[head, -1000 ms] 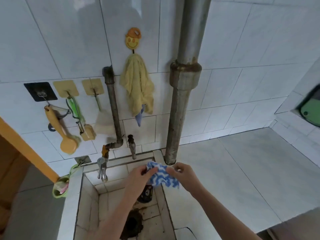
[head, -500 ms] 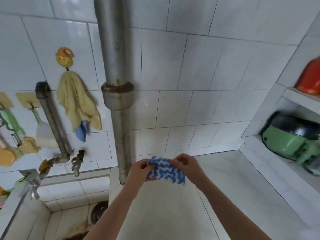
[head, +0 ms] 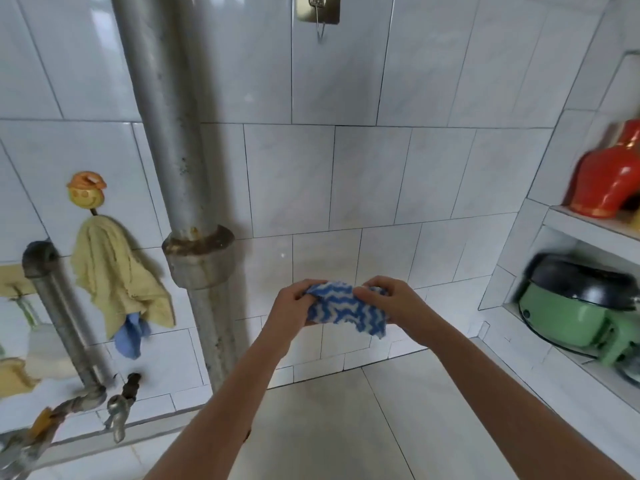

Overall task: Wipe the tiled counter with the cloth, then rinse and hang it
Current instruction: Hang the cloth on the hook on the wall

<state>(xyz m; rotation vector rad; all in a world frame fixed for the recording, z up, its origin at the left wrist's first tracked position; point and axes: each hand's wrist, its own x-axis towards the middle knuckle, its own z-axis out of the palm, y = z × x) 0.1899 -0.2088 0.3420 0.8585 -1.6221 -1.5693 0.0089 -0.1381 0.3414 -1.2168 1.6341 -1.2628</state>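
A niche (head: 568,245) held a green pot (head: 568,317). Left hand (head: 294,306) and right hand (head: 398,299) pinched the cloth (head: 346,310), bunched between them.

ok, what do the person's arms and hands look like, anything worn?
Nothing worn that shows. The left hand and right hand are bare, no gloves, no rings visible. The left forearm and right forearm are bare to the frame's lower edge: no sleeves, watch or bands in view.

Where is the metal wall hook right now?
Head view, top centre: the metal wall hook sits right of the large vertical pipe, high above the blue-and-white cloth gripped by the left hand and right hand.
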